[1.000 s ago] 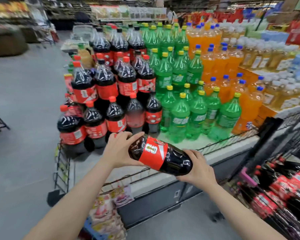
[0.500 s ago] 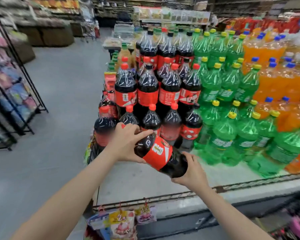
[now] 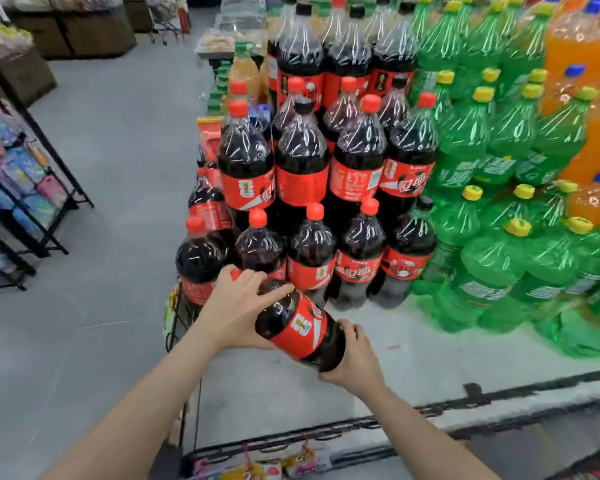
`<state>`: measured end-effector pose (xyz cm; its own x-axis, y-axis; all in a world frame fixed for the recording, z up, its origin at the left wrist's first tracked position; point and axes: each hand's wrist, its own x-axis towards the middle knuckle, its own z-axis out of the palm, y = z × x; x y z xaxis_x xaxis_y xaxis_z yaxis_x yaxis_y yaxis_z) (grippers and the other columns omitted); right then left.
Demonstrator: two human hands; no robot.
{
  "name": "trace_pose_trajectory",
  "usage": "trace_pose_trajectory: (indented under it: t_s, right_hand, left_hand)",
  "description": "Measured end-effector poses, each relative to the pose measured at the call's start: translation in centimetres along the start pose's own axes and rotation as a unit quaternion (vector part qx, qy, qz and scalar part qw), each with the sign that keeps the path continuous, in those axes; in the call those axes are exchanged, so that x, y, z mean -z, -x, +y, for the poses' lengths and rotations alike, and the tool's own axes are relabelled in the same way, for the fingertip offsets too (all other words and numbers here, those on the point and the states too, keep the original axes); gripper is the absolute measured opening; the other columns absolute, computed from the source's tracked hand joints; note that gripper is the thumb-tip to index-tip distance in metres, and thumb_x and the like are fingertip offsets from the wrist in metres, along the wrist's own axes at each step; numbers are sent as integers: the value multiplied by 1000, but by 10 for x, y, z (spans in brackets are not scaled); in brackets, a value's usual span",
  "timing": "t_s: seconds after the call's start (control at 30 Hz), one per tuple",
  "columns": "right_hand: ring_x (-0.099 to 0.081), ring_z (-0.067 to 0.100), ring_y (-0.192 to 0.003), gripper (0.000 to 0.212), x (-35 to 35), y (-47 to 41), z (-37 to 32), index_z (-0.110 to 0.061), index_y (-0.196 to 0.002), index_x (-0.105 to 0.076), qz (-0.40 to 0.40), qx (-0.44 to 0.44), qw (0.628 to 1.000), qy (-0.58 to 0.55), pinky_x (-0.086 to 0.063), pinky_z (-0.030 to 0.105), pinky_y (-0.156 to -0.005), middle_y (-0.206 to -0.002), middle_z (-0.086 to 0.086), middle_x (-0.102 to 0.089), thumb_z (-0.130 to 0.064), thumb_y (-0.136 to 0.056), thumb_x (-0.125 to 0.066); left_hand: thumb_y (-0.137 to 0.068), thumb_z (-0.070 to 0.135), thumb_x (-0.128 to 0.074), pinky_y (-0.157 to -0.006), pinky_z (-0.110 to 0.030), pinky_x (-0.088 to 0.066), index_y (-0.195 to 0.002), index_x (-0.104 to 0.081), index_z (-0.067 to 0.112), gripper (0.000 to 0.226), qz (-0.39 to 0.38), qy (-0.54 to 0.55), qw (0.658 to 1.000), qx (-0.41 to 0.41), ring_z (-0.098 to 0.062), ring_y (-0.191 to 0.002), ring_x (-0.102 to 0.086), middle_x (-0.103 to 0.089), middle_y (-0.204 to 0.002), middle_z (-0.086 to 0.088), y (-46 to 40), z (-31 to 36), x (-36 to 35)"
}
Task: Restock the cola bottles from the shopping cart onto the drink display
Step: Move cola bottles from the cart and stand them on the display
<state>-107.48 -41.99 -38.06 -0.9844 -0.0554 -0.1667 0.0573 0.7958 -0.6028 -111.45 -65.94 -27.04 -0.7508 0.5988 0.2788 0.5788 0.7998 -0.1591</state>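
I hold one large cola bottle (image 3: 300,327) with a red label, tilted, cap end up-left, above the white display shelf (image 3: 413,368). My left hand (image 3: 236,306) wraps over its neck and shoulder, hiding most of the cap. My right hand (image 3: 352,358) cups and grips its base. Just behind it stand stacked cola bottles (image 3: 302,168) in tiers, the front row (image 3: 357,251) close to the held bottle. The shopping cart is out of view.
Green soda bottles (image 3: 482,254) fill the display to the right, orange ones (image 3: 589,98) at far right. A black wire rail (image 3: 430,407) edges the shelf front. Snack packs (image 3: 291,465) hang below. A black rack (image 3: 25,188) stands left across grey floor.
I have stepped closer and leaned in; the display now fills the view. The held bottle has moved forward toward the front row of colas and tipped more upright. The cart has left the view.
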Motion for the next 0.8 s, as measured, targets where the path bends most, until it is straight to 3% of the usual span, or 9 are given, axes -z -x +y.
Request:
trace_pose_trajectory:
  t_s: [0.23,0.37,0.5,0.63,0.73,0.8]
  right_hand:
    - [-49,29,-111,91,-26,-20,-19,-19,-127,-36,-8,-25,998,-65,-50,41,-80,-118,1,-37,-32,-49,-81]
    - [-44,24,-121,104,-16,-20,-25,-22,-134,-32,-37,-29,991,-126,-43,37,-98,-123,-4,-34,-35,-46,-86]
    - [-34,7,-133,127,3,-29,-64,-34,-145,-18,-36,59,984,-164,-35,29,-107,-143,-12,-33,-47,-40,-88]
    - [-34,2,-130,118,17,-36,-103,-37,-144,-18,-32,114,989,-92,-36,23,-96,-141,-21,-33,-37,-47,-86]
    - [-45,4,-121,105,22,-34,-104,-45,-134,-26,-18,110,990,-82,-42,27,-88,-132,-25,-43,-37,-46,-83]
    - [-51,3,-112,100,25,-33,-102,-48,-127,-30,-10,97,990,-100,-46,30,-85,-121,-27,-50,-37,-43,-82]
  left_hand:
    - [-53,68,-62,-83,-46,-32,-126,-54,27,84,21,-36,997,-66,-29,-84,-57,-60,-100,-15,-3,-27,-12]
    - [-49,70,-65,-83,-46,-31,-128,-50,26,92,34,-42,995,-89,-28,-86,-56,-60,-101,-14,-2,-34,-16]
    - [-55,71,-63,-84,-47,-34,-126,-55,23,86,71,-19,993,-94,-28,-90,-56,-61,-107,-14,0,-34,-19]
    - [-52,73,-70,-88,-44,-36,-126,-56,17,94,92,29,991,-91,-24,-106,-53,-58,-120,-8,-5,-28,-17]
    - [-55,68,-76,-103,-45,-34,-135,-47,17,99,122,105,987,-16,-24,-125,-43,-47,-135,-10,5,-29,-18]
    - [-66,51,-80,-109,-34,-32,-137,-43,17,86,171,249,944,136,-14,-128,-41,-44,-137,-6,18,-23,-16]
